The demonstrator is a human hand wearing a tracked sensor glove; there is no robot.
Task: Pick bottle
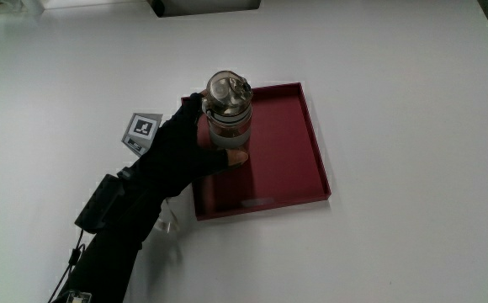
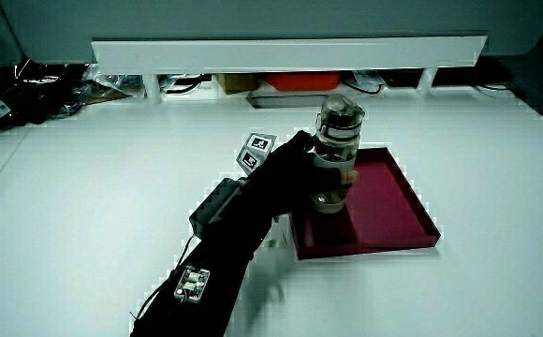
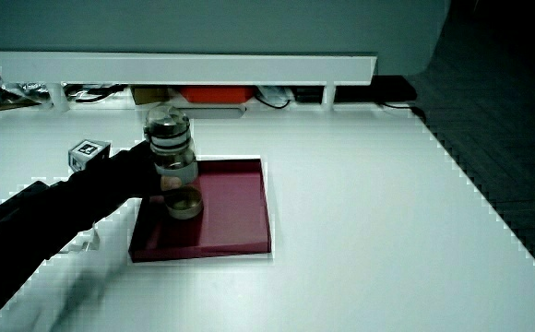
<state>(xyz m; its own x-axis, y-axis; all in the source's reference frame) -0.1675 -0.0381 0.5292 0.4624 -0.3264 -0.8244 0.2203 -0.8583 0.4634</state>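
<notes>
Over the tray: the bottle, a clear jar-like vessel with a pale band round its middle and a metal-and-glass cap, stands upright above the tray corner that lies nearest the cube.
Bottle, side views: upright in both side views; its base looks slightly above the tray floor, though whether it touches cannot be told.
Hand: the hand, in a black glove, is wrapped round the bottle's body from the side away from the tray's middle, fingers closed on it, one bare fingertip showing against the pale band.
Hand, side views: the same grasp shows in both side views, with the forearm running back toward the person.
Cube: a small patterned cube sits on the back of the hand, just outside the tray's edge, also seen in both side views.
Tray: a shallow dark red tray, square with low walls, lies flat on the table; apart from the bottle its floor shows only a small pale strip near the wall closest to the person.
Table: the white table carries the tray near its middle.
Partition: a low white partition runs along the table's edge farthest from the person, well apart from the tray, with cables and a red item in the gap under it.
</notes>
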